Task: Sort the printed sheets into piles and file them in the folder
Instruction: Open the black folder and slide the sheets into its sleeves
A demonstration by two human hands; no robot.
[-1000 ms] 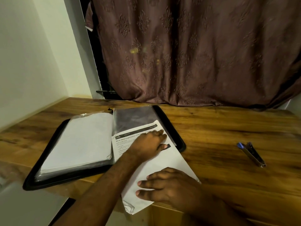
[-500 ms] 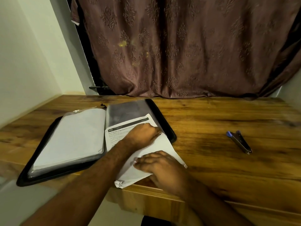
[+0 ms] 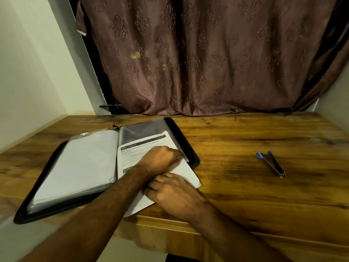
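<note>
Head view, looking forward and down at a wooden table set against a pale wall, with a brown patterned curtain hanging behind its far edge. Black folder lies open on the table's left part; its left half carries a stack of clear sleeves holding white sheets, its right half a clear plastic sleeve. Printed sheet, headed by a dark band and lines of text, lies on the folder's right half with its upper part at the sleeve and its near corner reaching past the folder, over the table's front edge. Left hand, arm crossing in from lower left, rests on the middle of the printed sheet with the fingers curled under by the sleeve's edge; whether they pinch the sheet or the sleeve cannot be told. Right hand lies palm down on the sheet's near part, fingers bent and pressing the paper, touching the left wrist. Small stapler, dark with a blue end, lies on the table well apart to the right.
</note>
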